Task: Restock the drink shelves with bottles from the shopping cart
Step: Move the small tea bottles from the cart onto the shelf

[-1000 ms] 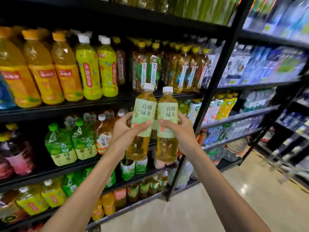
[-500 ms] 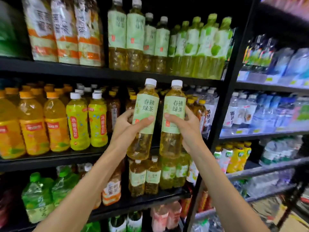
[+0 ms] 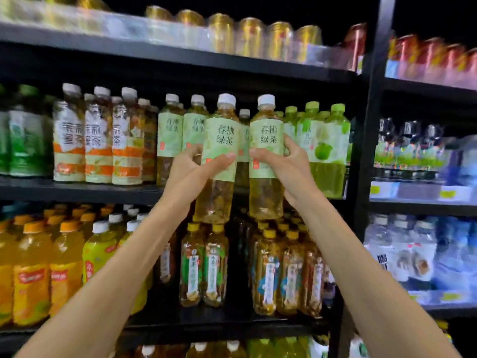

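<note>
Blur is smearing the top-shelf cans point(image 3: 250, 37) and the water bottles point(image 3: 413, 249) at right. The held bottles point(image 3: 219, 140) are hiding most fingers of the left hand point(image 3: 191, 171) and right hand point(image 3: 287, 164); the bottom edge is cutting off the lowest row point(image 3: 232, 348).

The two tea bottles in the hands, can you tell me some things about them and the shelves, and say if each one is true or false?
1. The left hand grips the left tea bottle and the right hand grips the right tea bottle. True.
2. Both held bottles have orange caps. False: their caps are white.
3. Matching bottles with the same label stand on the shelf behind them. True.
4. The top shelf holds orange juice. False: it holds gold cans.
</note>
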